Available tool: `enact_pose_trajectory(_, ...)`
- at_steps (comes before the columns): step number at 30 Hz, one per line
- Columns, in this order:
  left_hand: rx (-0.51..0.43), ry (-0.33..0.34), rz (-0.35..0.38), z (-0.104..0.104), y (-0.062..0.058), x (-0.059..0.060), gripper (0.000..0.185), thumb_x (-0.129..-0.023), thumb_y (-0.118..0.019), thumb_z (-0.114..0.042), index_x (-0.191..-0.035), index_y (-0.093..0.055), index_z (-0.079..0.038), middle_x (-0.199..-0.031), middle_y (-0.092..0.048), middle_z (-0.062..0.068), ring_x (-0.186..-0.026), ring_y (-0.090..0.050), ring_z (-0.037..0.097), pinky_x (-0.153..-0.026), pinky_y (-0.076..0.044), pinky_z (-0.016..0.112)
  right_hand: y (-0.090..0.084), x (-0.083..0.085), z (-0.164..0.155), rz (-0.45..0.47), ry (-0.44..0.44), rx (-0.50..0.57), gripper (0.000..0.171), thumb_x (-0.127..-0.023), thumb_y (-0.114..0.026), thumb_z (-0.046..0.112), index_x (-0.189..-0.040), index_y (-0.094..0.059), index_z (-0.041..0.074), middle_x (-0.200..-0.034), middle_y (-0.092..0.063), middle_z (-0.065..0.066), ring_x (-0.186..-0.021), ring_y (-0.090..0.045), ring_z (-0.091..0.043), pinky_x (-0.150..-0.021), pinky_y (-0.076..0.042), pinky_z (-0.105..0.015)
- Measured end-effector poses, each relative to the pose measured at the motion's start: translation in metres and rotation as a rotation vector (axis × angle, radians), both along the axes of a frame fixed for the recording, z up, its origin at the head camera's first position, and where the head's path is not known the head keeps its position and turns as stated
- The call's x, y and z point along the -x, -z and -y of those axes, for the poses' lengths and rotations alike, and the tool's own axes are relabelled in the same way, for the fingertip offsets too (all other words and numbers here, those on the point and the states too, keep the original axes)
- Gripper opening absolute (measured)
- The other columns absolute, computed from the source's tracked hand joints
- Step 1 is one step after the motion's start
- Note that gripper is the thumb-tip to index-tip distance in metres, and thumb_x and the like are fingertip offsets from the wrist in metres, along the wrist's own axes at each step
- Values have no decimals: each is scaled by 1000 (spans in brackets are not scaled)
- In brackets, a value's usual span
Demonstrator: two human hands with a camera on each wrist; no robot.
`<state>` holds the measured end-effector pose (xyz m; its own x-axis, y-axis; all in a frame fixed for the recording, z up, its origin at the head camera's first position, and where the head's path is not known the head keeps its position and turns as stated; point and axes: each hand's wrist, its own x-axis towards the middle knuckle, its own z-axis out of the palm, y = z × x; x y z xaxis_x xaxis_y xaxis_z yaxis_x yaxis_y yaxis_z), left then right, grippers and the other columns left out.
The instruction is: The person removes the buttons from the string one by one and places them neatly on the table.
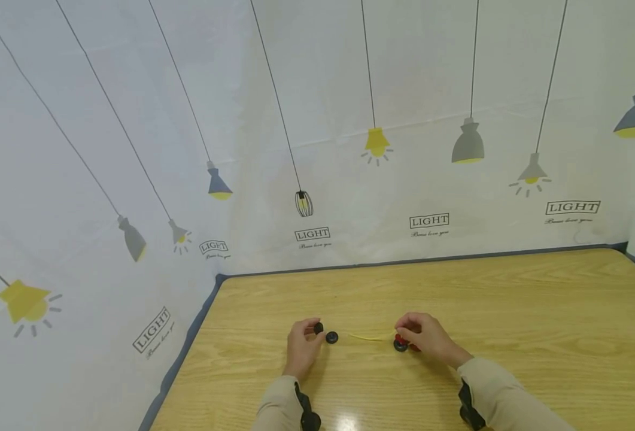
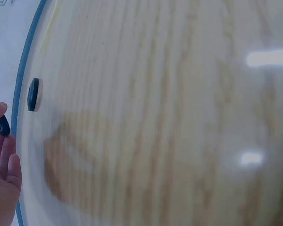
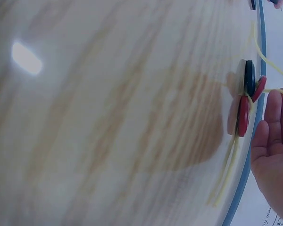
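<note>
My left hand (image 1: 302, 348) pinches a black button (image 2: 2, 126) between thumb and fingers, a little above the table. Just right of that hand, a second black button (image 1: 331, 337) lies flat. My right hand (image 1: 429, 336) pinches a yellow string (image 3: 272, 64) at its fingertips. The string carries a red button (image 3: 260, 88), which hangs tilted beside a third black button (image 3: 249, 78). Another red button (image 3: 243, 116) rests near them, with yellow string ends trailing from it. In the head view the right fingers partly hide these buttons.
The wooden table (image 1: 274, 299) has a blue-grey edge strip along its back and left side. White cloth walls (image 1: 349, 197) printed with lamps rise behind and to the left. Light reflects off the tabletop near its front.
</note>
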<state>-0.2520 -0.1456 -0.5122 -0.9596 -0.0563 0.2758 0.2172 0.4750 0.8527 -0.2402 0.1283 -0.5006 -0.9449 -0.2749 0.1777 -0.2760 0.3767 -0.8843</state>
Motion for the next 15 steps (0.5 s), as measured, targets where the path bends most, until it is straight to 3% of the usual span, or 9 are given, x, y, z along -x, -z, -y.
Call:
enact_pose_trajectory(8,87,-28,-15,4,4,-2,26,-70,-66,6,-96,-63,4,-87,-52,11,-77,-52,22,-64,-41,24,1,0,0,-8,-6,-10,11,-86,-56,8,-90,-60,-2,-79,-59,-6,-68,-53,-16,-56,-46,-23)
enact_pose_trajectory(15,138,12,31,7,7,-3,25,-70,-66,7,-95,-64,5,-87,-50,12,-74,-49,20,-59,-38,20,2,0,0,-27,-6,-28,9,-86,-56,7,-89,-60,-1,-81,-59,-6,-68,-54,-15,-57,-46,-23)
